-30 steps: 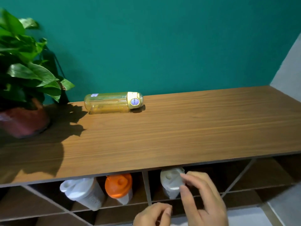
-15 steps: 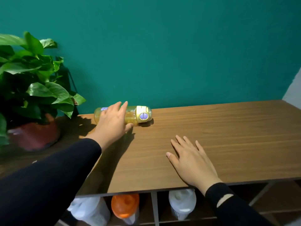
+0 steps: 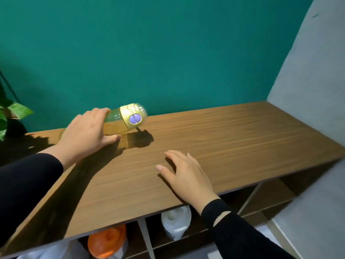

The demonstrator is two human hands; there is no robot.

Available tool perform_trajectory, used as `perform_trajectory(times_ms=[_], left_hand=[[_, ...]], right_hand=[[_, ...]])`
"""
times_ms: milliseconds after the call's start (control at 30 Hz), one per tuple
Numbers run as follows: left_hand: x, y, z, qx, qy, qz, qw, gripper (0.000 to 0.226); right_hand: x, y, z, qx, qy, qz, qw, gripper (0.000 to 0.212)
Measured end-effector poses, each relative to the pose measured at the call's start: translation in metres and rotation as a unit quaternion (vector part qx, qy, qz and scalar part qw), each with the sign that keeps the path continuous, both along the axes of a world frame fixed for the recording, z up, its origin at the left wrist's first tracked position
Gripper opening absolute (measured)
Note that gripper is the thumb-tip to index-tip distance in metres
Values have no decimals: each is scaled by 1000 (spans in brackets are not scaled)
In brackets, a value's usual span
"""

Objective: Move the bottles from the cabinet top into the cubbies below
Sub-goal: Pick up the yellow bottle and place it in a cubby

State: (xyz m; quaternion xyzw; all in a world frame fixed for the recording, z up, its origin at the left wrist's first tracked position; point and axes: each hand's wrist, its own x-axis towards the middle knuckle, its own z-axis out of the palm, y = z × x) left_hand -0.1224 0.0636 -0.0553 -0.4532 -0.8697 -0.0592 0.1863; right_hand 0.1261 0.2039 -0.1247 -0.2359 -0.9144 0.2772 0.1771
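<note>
**Yellow bottle in my left hand, up on the cabinet**

So my left hand (image 3: 84, 133) is wrapped around the yellow bottle (image 3: 124, 119), fingers (image 3: 100, 111) curled over the top and thumb underneath. The cap end is tipped up off the cabinet top (image 3: 233, 139), and it casts a dark shadow right under it. My right hand (image 3: 186, 174) is nearer the front edge than the bottle, fingers spread loose and holding nothing, hovering low over or resting on the wood, can't tell which. Below the cabinet top, an orange lid (image 3: 107, 242) sits in one cubby and a white bottle (image 3: 176, 223) in the cubby beside it. Plant leaves (image 3: 16, 111) poke in far left of the bottle.
</note>
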Motion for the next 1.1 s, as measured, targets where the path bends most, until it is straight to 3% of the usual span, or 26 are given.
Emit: perform_trajectory(times_ms=[67, 133, 267, 333, 400, 500, 667, 733, 800, 867, 1100], left_hand=[[46, 6, 17, 111, -82, -37, 990, 84], [101, 11, 34, 203, -157, -94, 962, 81], [217, 4, 44, 305, -286, -212, 883, 78], [261, -3, 29, 312, -358, -239, 847, 80], [294, -5, 4, 294, -411, -257, 823, 81], [320, 3, -45, 246, -466, -274, 804, 80], [333, 18, -128, 104, -502, -224, 829, 84], [336, 24, -143, 96, -533, -197, 817, 75], [335, 36, -157, 106, -527, -165, 827, 64], [331, 54, -174, 116, -497, -143, 848, 60], [314, 92, -208, 89, -489, -54, 866, 29]], right_hand=[[12, -5, 12, -172, 126, -9, 977, 51], [32, -18, 28, -269, 227, -4, 936, 53], [94, -56, 62, -309, 399, 43, 862, 76], [125, -74, 67, -355, 450, 34, 819, 86], [153, -83, 54, -378, 465, -16, 800, 88], [187, -78, 15, -398, 398, -139, 814, 69], [207, -54, -47, -418, 197, -238, 854, 80], [203, -45, -65, -414, 147, -264, 858, 81], [193, -35, -79, -399, 99, -285, 866, 81], [182, -23, -92, -376, 76, -289, 877, 87], [154, 9, -116, -372, 66, -284, 881, 77]])
